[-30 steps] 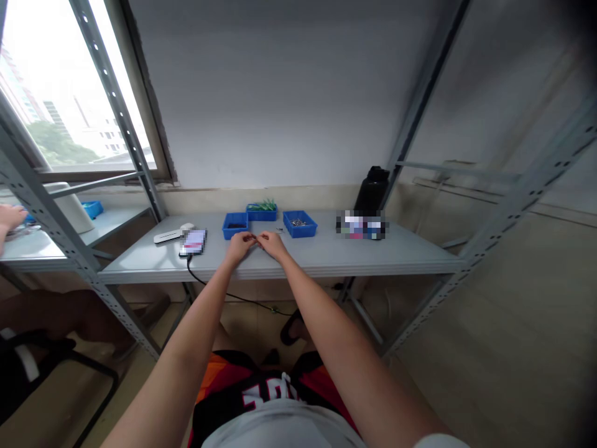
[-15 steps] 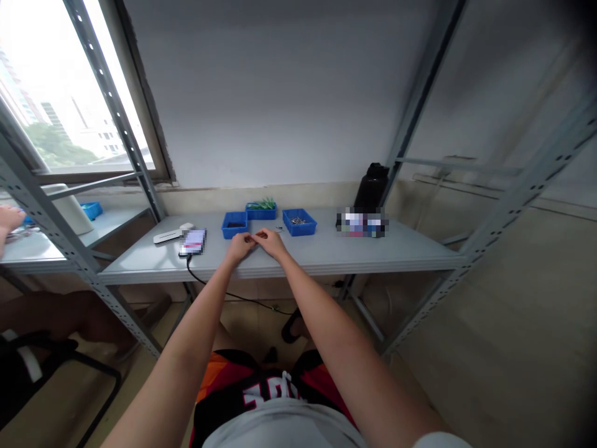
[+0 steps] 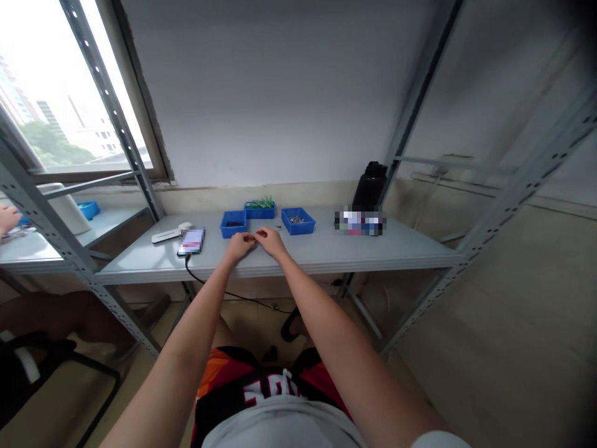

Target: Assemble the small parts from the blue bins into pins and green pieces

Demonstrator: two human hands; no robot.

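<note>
My left hand (image 3: pixel 240 246) and my right hand (image 3: pixel 269 240) meet over the front part of the grey table (image 3: pixel 326 252), fingertips pinched together. Whatever is between the fingers is too small to make out. Just beyond my left hand stands a blue tray (image 3: pixel 233 233) with dark contents. Behind it a second blue tray (image 3: pixel 261 213) holds green strip-like pieces (image 3: pixel 262 203). Past my right hand, a third blue tray (image 3: pixel 298 229) contains small shiny metal pieces (image 3: pixel 297 219). A few tiny bits lie on the table beside this tray.
On the left lie a phone (image 3: pixel 191 241) with a black cable (image 3: pixel 247 299) and a white device (image 3: pixel 166 236). A black bottle (image 3: pixel 370 188) stands back right, behind a blurred-out item (image 3: pixel 359 222). Metal posts flank the table. Another person's hand (image 3: pixel 8 219) shows far left.
The view has shifted very slightly. Both hands stay together in the same spot, with only slight finger movement.
</note>
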